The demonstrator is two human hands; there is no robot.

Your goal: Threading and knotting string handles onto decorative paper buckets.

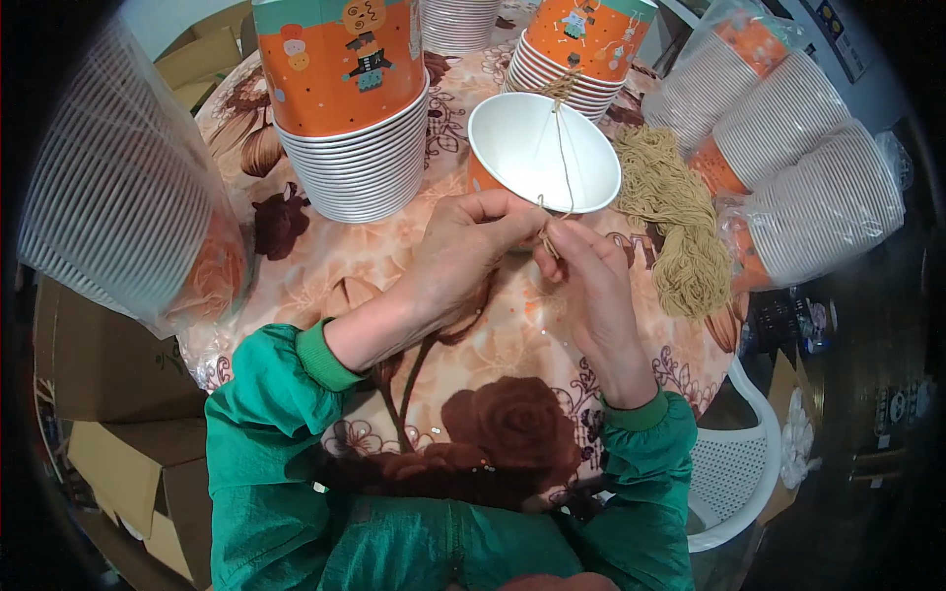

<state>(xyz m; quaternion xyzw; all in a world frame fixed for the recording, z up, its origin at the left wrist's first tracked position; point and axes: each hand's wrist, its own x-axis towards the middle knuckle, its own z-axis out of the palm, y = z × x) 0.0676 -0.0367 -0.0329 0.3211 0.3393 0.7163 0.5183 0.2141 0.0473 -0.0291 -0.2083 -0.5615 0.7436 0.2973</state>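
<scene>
Left hand point(463, 246) and right hand point(581, 271) met fingertip to fingertip just below rim of white-lined orange paper bowl point(542, 148), lying tilted on floral-cloth table point(512, 414). Both pinched narrow on thin tan string point(560, 138). String's long axis running up and away from pinch, across bowl's mouth to far rim. Right hand marginally nearer. Heap of tan strings point(680, 227) just right of bowl.

Floral-clothed table point(296, 286), white plastic chair point(734, 473)
</scene>
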